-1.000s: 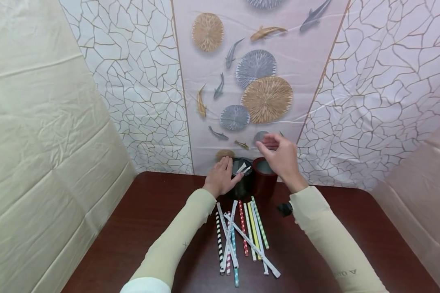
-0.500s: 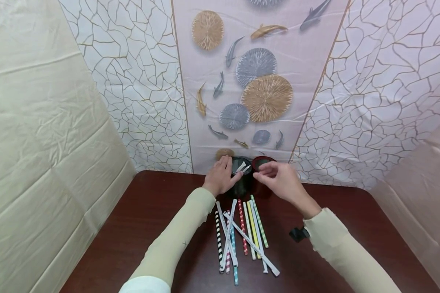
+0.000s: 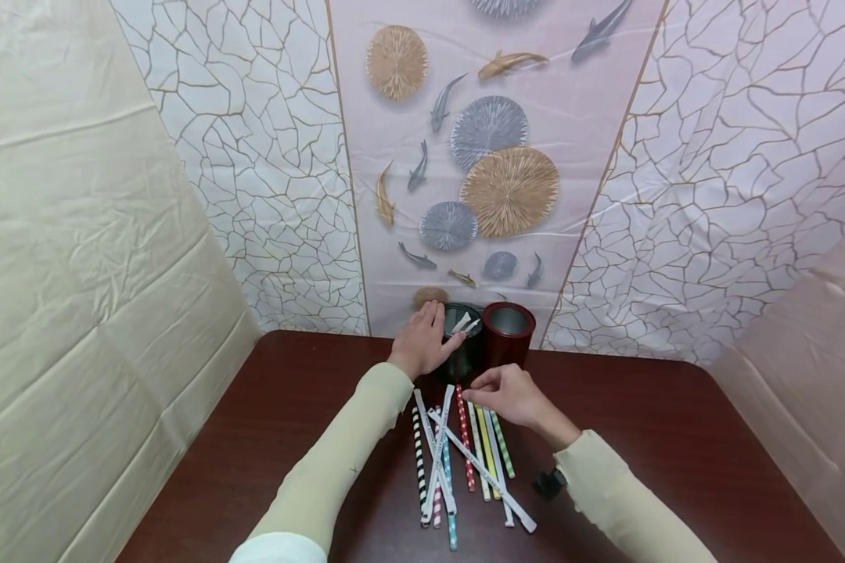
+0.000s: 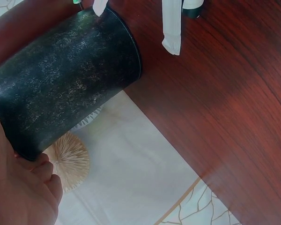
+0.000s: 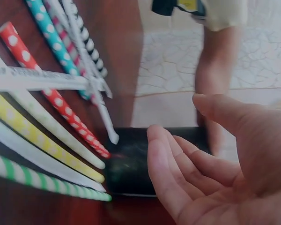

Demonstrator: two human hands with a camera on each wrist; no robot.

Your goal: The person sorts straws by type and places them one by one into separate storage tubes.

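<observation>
My left hand point(image 3: 420, 340) holds the rim of a black cylindrical cup point(image 3: 462, 361), its thumb across the near side. In the left wrist view, the fingers point(image 4: 42, 173) bend against the cup's side near its rim. White-wrapped straws point(image 3: 467, 322) stick up inside that cup. My right hand point(image 3: 512, 397) hovers over the upper ends of the loose straws, beside the red polka-dot straw point(image 3: 465, 446). Nothing shows between its thumb and fingers in the right wrist view. Below it lie a yellow straw point(image 3: 488, 453) and a green-striped straw point(image 3: 505, 450).
A dark red cup point(image 3: 512, 344) stands right against the black one. More straws lie on the brown table: black-striped point(image 3: 420, 469), blue-dotted point(image 3: 452, 520) and crossed white-wrapped ones point(image 3: 514, 508). A patterned backdrop point(image 3: 289, 195) rises behind the table.
My right hand has come down from above the red cup toward the straws, leaving the cup's opening visible. The left hand stays at the black cup.
</observation>
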